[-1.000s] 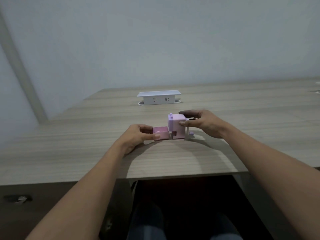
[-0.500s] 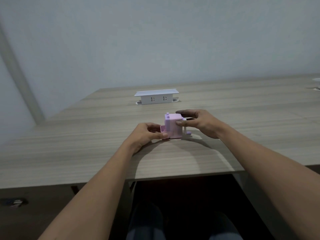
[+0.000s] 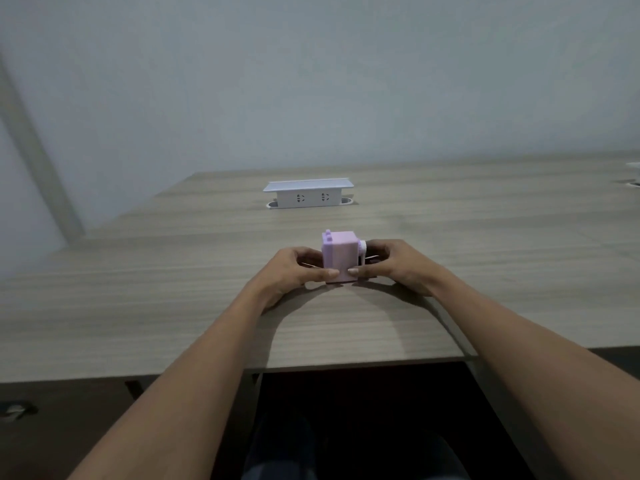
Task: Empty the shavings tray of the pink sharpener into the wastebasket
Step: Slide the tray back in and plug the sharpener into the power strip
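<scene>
FRONT: your path over the worktop (image 3: pixel 173 306) meets only the white socket box (image 3: pixel 307 195), well beyond the pink sharpener (image 3: pixel 341 259) | SIDES: bare worktop both ways | NEAR: open edge, dark knee space below

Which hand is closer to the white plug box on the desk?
Left, though only slightly. The left hand sits almost straight in front of the plug box; the right hand is further off to its right. Neither touches it.

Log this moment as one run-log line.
left hand: on pink sharpener | right hand: on sharpener's crank side | tray: not seen sticking out | sharpener: on desk | wastebasket: not in view
</scene>
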Tool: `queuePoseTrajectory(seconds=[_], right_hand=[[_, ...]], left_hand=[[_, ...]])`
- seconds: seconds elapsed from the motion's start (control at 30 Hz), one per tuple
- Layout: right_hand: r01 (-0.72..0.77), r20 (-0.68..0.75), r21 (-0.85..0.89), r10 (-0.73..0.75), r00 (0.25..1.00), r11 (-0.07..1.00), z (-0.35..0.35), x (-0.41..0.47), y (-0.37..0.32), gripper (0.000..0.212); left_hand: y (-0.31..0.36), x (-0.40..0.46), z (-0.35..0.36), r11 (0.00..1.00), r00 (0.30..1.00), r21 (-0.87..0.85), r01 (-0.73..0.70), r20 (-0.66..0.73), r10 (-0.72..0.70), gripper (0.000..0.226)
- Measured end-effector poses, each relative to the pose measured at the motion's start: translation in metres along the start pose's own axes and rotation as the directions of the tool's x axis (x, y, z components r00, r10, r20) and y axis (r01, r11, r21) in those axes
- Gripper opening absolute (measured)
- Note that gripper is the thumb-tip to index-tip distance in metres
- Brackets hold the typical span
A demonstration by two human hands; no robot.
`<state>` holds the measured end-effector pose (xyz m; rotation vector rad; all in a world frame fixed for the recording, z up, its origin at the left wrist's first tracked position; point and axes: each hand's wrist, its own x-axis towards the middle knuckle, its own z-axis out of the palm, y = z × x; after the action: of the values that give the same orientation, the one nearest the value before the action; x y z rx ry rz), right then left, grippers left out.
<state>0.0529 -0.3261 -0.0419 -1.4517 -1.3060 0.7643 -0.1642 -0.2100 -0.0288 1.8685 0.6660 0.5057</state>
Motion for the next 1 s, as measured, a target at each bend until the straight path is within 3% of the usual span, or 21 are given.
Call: queuePoseTrajectory(seconds=[0.2,0.37,1.0], right_hand=[[0.006,-0.020,0.052,-0.005,1.000,0.999,-0.014,0.020,-0.004,0.044],[0.014,-0.045,-0.013,-0.014,0.999,1.000,-0.034,0.049,-0.008,0.046],[0.036,-0.083,0.005,-0.035,0.996,0.999,-0.092,0.207,0.020,0.045]], left_hand=[[0.002,0.026,-0.001,0.997,0.999,-0.065,-0.043,-0.019,0.042,0.043],[0.012,0.065,-0.009,0.997,0.998,-0.022,-0.070,-0.009,0.069,0.046],[0.002,0.238,-0.044,0.993,0.992,-0.006,-0.120,-0.049,0.119,0.041]])
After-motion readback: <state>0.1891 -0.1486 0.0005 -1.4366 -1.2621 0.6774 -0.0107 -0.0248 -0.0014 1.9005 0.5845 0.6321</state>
